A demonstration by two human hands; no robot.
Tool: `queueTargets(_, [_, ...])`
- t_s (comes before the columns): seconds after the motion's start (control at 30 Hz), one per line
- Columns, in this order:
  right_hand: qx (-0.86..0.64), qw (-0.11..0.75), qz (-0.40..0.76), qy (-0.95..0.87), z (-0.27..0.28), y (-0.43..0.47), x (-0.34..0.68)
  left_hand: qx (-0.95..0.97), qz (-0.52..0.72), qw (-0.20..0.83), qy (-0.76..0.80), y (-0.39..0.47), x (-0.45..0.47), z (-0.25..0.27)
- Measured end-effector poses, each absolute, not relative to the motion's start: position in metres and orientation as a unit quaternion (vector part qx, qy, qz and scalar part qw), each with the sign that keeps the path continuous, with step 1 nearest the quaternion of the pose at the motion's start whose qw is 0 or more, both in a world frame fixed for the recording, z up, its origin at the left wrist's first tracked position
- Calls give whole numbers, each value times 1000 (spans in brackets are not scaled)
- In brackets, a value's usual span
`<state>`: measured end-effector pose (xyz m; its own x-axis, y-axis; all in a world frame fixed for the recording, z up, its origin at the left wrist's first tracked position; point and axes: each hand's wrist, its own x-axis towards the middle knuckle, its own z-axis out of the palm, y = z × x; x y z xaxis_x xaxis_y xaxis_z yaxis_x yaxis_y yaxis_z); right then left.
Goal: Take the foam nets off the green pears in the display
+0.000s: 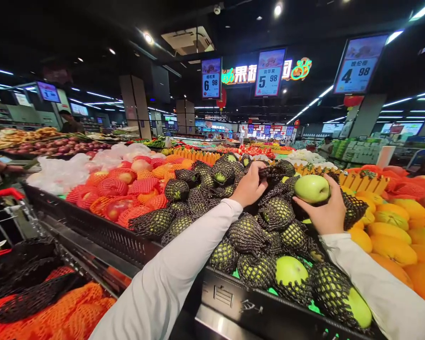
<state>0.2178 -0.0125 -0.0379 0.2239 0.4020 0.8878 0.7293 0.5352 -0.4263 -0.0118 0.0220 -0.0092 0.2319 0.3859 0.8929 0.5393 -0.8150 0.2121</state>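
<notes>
A bare green apple is in my right hand, thumb on its near side and fingers behind it. My left hand is closed on a dark foam net sleeve just left of that apple; its fingertips are partly hidden. Below both hands lies a heap of green apples wrapped in black foam nets. At the front of the heap, one apple pokes out of its net, and another apple near my right sleeve is half uncovered.
A black crate wall edges the heap at the front. Red apples in red and orange nets lie to the left, oranges to the right. At lower left stands a cart with a red handle, beside loose orange foam nets.
</notes>
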Motion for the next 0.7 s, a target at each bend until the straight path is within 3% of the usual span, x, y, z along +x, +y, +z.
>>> queueTargets(0.2, [-409, 636, -196, -624, -34, -22, 213, -813, -526, 81, -236, 24, -13, -9])
queueTargets(0.4, [-280, 510, -323, -747, -30, -38, 207, -822, -524, 119, -191, 22, -12, -9])
queueTargets(0.57, [-274, 464, -329, -775, -25, -48, 203, -823, -531, 113, -171, 16, -12, -7])
queueTargets(0.7, [-249, 470, -310, -788, -23, -48, 203, -817, -536, 51, -207, 14, -10, -8])
